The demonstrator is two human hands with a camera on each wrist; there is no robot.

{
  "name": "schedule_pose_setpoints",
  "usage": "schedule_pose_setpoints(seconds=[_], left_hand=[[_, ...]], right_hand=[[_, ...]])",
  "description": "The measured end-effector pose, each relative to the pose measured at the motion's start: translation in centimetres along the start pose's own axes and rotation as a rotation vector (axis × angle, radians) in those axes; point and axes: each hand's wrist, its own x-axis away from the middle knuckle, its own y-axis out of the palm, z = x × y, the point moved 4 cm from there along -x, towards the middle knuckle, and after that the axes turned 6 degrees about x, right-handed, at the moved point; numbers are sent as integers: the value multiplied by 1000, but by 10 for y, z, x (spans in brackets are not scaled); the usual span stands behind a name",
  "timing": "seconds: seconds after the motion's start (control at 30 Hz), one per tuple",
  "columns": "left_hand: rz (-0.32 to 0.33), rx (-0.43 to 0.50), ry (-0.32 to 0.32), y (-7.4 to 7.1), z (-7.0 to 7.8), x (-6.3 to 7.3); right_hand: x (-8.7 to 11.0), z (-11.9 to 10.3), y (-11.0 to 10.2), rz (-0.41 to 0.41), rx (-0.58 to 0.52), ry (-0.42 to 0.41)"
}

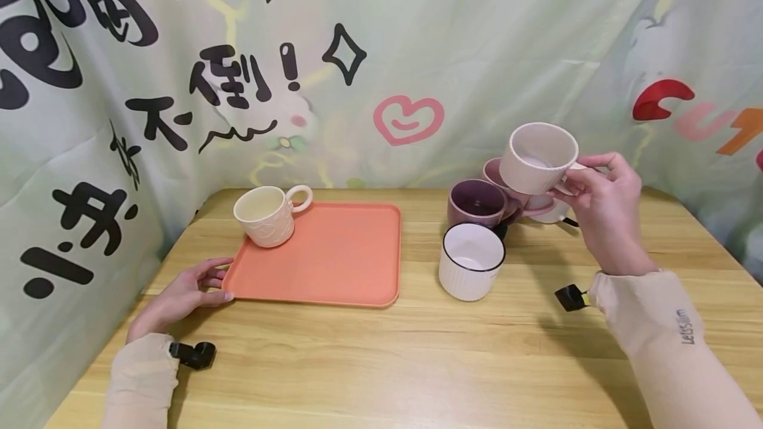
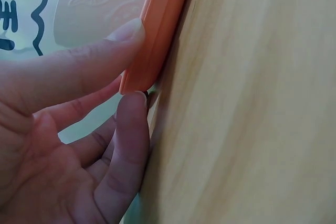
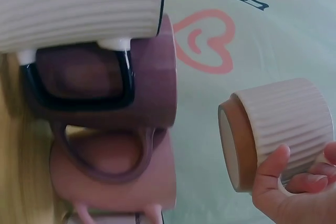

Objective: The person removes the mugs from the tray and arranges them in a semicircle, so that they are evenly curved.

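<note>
Right hand (image 1: 610, 200) pinches the handle of a pale pinkish ribbed ceramic mug with a brown base (image 1: 533, 171), raised off the table and slightly tilted; handle grip seems to keep rim and body free. Left hand (image 1: 181, 300) has thumb and fingers bent round the near left corner of a flat orange rectangular tray (image 1: 334, 257), likely steadying it on the wood-grain table (image 1: 381, 363). Cream embossed ceramic mug with ring handle (image 1: 268, 224) stands at the tray's far left. Right of tray, white ribbed black-rimmed mug (image 1: 471, 273), dark purple mug (image 1: 477, 200) and dusty-pink mug (image 3: 110, 192) crowd together, handles rightward, presumably for easy reach
</note>
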Motion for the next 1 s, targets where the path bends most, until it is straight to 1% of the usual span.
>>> schedule_pose_setpoints(seconds=[0.17, 0.33, 0.47, 0.6, 0.77, 0.87, 1.0], left_hand=[[0, -15, -14, 2, 0, -2], [-6, -10, -14, 3, 1, -3], [-12, 5, -8, 3, 2, -4], [-13, -4, 0, 3, 2, -4], [0, -33, -1, 1, -1, -2], [6, -39, 2, 0, -2, 0], [4, -41, 7, 0, -1, 1]], right_hand=[[8, -7, -17, -6, -35, -18], [14, -14, -33, 12, -72, -37], [17, -21, -45, 29, -85, -51], [15, -28, -55, 56, -115, -67], [10, -34, -64, 112, -88, -96], [8, -35, -72, 168, -66, -98], [7, -36, -84, 252, -69, -94]])
